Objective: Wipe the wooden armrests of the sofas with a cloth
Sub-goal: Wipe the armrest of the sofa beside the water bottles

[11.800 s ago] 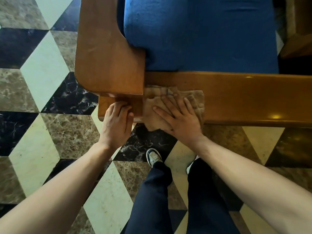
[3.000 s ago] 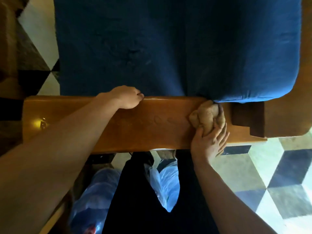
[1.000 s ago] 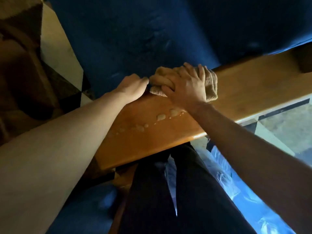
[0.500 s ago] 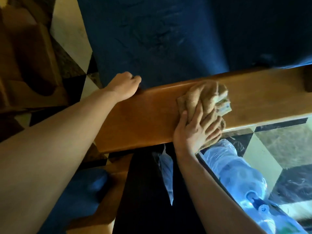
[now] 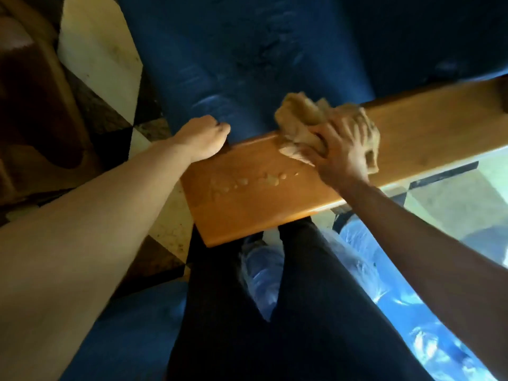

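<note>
our right hand point(image 5: 341, 149) presses the bunched tan cloth point(image 5: 305, 119) onto the long glossy wooden armrest point(image 5: 428, 133), whose axis runs 8 to 2 o'clock; the droplets point(image 5: 258, 182) lie at 8 o'clock. our left hand point(image 5: 203, 138), curled shut, braces the far edge.

**A furnished sitting room or lounge**

A seating area is suggested by a sofa with a deep blue cushion point(image 5: 247, 50) and a polished wooden armrest point(image 5: 275, 193). A floor point(image 5: 101, 50) of cream, brown and black marble-patterned tiles is seen beneath, and more dark wooden furniture point(image 5: 27, 105) at the left.
</note>
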Available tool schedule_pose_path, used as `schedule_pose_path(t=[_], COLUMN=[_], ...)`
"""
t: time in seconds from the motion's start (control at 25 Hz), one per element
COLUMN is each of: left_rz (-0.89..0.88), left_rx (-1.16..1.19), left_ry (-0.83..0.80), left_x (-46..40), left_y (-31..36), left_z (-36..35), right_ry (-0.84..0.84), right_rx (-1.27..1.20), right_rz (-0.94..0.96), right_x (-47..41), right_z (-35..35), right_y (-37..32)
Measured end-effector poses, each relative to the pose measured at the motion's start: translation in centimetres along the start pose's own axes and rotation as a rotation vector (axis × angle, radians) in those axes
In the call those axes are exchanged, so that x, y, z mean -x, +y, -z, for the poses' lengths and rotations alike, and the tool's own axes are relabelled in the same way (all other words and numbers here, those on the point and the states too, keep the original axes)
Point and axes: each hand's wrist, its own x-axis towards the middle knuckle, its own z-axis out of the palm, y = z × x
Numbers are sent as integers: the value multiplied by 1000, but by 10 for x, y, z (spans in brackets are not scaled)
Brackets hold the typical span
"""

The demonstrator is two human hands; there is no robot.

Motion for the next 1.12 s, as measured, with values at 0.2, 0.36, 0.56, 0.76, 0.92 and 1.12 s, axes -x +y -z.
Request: schedule_pose_path(t=[0.2, 0.36, 0.56, 0.76, 0.92, 1.12], left_rz=[-72, -15, -12, -20, -42, -237], left_rx=[-65, -53, -98, -95, -108, -234], left_ry=[-95, -143, -179, -195, -308, -395], left_x=[-2, -9, -17, -25, -42, -48], left_y=[9, 9, 19, 21, 24, 25], left_z=[8, 8, 10, 11, 16, 15], right_ry=[296, 364, 63, 168, 540, 907], right_rx=[-155, -347, -7, 55, -324, -732], right_rz=[-1002, -1242, -232, -169, -974, -1432], right_x=[69, -4, -24, 28, 85, 69], right_z=[-32, -47, -43, -29, -60, -72], right_y=[-67, -115, -95, -19, -63, -133])
